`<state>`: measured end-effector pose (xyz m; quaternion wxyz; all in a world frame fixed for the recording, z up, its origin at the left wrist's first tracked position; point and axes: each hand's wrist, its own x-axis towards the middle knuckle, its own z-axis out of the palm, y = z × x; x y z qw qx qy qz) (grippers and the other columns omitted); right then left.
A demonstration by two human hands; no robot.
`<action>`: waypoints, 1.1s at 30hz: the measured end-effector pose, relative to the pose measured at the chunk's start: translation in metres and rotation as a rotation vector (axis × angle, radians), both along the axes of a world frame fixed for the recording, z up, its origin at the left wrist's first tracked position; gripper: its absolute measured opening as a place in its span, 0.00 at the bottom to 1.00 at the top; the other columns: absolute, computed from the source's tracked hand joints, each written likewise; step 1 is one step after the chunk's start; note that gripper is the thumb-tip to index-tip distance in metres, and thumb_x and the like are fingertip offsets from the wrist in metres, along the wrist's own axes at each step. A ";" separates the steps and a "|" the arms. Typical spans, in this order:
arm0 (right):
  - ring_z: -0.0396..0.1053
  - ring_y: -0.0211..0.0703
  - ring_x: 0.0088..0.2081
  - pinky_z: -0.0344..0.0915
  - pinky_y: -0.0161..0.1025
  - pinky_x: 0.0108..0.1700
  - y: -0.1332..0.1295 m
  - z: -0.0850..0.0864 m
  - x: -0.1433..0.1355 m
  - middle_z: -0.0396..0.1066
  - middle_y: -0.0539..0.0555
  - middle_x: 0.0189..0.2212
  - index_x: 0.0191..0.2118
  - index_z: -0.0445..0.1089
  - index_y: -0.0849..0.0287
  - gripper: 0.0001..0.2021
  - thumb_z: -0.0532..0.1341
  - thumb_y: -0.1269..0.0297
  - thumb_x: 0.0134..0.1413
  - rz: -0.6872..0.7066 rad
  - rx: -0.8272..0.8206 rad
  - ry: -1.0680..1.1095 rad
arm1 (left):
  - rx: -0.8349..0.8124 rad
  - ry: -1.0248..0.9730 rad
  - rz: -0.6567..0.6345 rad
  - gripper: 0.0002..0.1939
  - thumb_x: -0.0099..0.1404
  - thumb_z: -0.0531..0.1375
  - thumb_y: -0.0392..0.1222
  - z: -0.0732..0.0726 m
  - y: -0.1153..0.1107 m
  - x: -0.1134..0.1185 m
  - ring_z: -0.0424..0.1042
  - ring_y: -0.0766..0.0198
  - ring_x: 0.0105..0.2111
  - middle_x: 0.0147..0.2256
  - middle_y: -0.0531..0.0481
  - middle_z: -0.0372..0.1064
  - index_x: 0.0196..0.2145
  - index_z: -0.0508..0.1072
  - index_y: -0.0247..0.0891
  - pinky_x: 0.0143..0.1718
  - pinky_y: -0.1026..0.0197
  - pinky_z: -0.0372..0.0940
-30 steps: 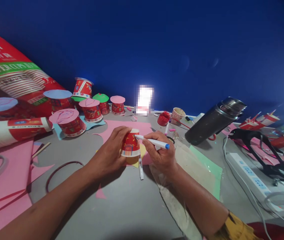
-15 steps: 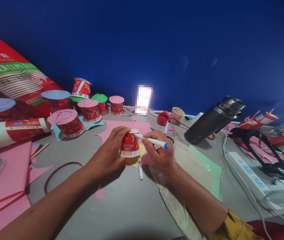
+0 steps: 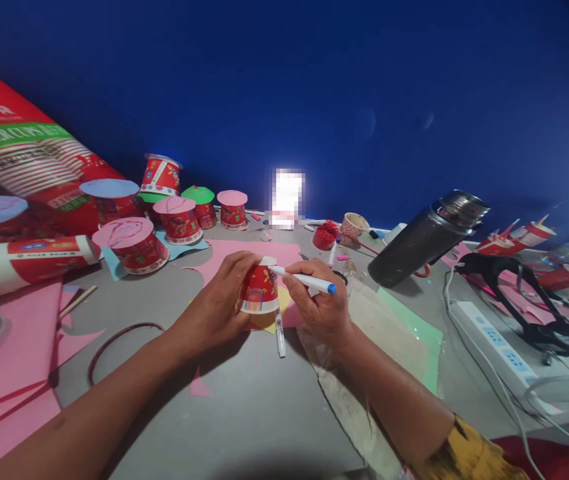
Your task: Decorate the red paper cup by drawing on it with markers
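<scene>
Left hand [image 3: 229, 290] curls round a red cup [image 3: 260, 288] — right hand [image 3: 320, 293] pinches a marker [image 3: 311, 282].

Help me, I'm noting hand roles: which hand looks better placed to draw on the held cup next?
The right hand, I'd say: it grips the white pen, tip end at the red paper cup. The left hand holds the cup's side, so it seems suited to steadying it.

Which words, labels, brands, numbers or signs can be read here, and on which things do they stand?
"PAPER CUPS": on the red bag.
The bag's other print: too blurred.
Stacked cups: print too blurred.
Loose marker: lettering too small.
Held cup: no text readable.
Elsewhere: nothing legible.
</scene>
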<state>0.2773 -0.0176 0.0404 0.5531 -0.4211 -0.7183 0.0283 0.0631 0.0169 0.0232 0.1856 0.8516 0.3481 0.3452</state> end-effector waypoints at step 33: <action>0.76 0.43 0.32 0.72 0.41 0.38 -0.003 0.004 0.001 0.81 0.52 0.31 0.36 0.75 0.55 0.07 0.62 0.67 0.69 0.024 0.035 -0.107 | -0.044 0.005 0.004 0.40 0.59 0.63 0.32 -0.003 0.001 0.000 0.68 0.45 0.66 0.66 0.41 0.61 0.67 0.59 0.47 0.66 0.41 0.70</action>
